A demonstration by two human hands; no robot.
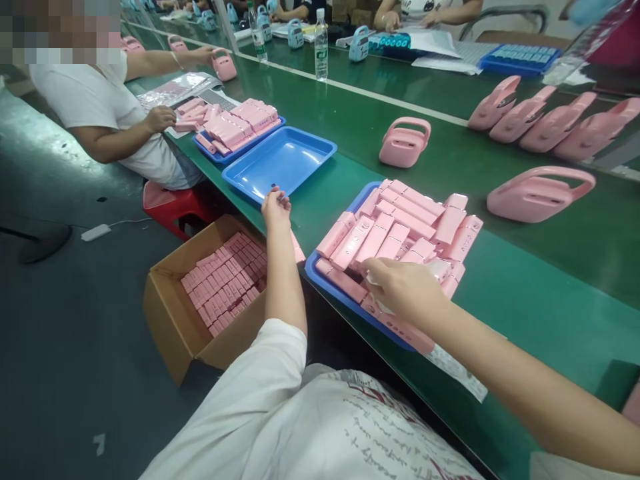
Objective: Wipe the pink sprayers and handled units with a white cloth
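Observation:
My left hand [277, 205] is at the near edge of a shallow blue tray [305, 160], its fingers curled together. Small dark specks show at the fingertips, too small to name. My right hand [407, 287] reaches over a second blue tray [333, 287] piled with pink rectangular plastic pieces [375, 240]. Its fingers bend down among the pieces, and a bit of white material shows under and beside them. What those fingertips grip is hidden. Some pieces in the pile have rows of small holes or round marks.
A cardboard box [175, 327] of stacked pink pieces stands on the floor at left. Pink handled devices [404, 143] stand along the green table [550, 280]. A co-worker [95, 93] sits at left by another loaded tray [213, 155]. Water bottles [321, 50] stand farther back.

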